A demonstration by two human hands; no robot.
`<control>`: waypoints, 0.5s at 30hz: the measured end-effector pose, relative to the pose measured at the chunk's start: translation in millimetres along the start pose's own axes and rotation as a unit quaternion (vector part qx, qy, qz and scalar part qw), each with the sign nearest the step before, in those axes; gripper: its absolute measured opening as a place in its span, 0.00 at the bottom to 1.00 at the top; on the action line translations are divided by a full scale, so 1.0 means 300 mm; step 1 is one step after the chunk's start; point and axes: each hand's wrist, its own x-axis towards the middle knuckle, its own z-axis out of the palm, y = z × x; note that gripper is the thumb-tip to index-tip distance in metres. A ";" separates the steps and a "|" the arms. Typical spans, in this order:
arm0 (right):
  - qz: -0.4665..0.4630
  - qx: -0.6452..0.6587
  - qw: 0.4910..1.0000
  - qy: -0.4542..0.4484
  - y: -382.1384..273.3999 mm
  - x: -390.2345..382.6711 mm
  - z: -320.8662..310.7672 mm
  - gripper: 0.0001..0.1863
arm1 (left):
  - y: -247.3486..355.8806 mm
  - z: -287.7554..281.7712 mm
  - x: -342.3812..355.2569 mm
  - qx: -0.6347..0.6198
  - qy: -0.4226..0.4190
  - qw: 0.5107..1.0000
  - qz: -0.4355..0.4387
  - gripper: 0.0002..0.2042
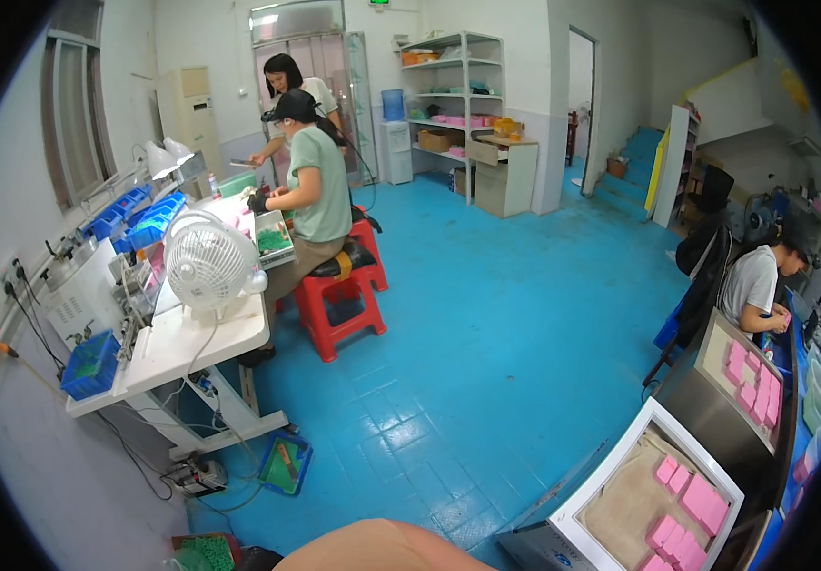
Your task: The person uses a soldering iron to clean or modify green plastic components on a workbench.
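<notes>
Because the blue-painted floor [477,314] spreads wide through the middle of the room, the furniture probably sits to either side to leave a passage. Toward the left wall stands a white workbench [168,360]; at the lower right, a white-framed cabinet [656,407] has a brown-lined top, perhaps soft so that pieces don't slide. At the bench sits a co-worker in a green shirt [320,205], whose red plastic stool [315,306] juts into the passage. One bare limb [382,547] crosses the bottom edge, arm or knee I cannot tell; both hands are out of view, so whether they are spread or pinching anything cannot be told. A white fan [208,262] stands on the bench, likely for cooling. Below, a blue tray [275,476] lies on the floor, where feet could catch it. Pink rectangular blocks [703,502] lie on the brown lining, apparently grouped for easy reach.
</notes>
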 end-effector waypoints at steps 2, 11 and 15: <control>0.037 -0.104 0.992 -0.059 0.006 0.026 0.018 0.03 | 0.018 -0.026 -0.009 0.021 0.011 1.000 -0.005 0.15; 0.046 -0.344 0.925 -0.153 0.086 0.107 0.170 0.10 | 0.032 -0.068 -0.026 0.024 -0.017 0.998 0.048 0.14; 0.051 -0.309 0.940 -0.135 0.118 0.085 0.205 0.10 | 0.009 -0.089 -0.041 0.026 -0.008 0.998 0.050 0.14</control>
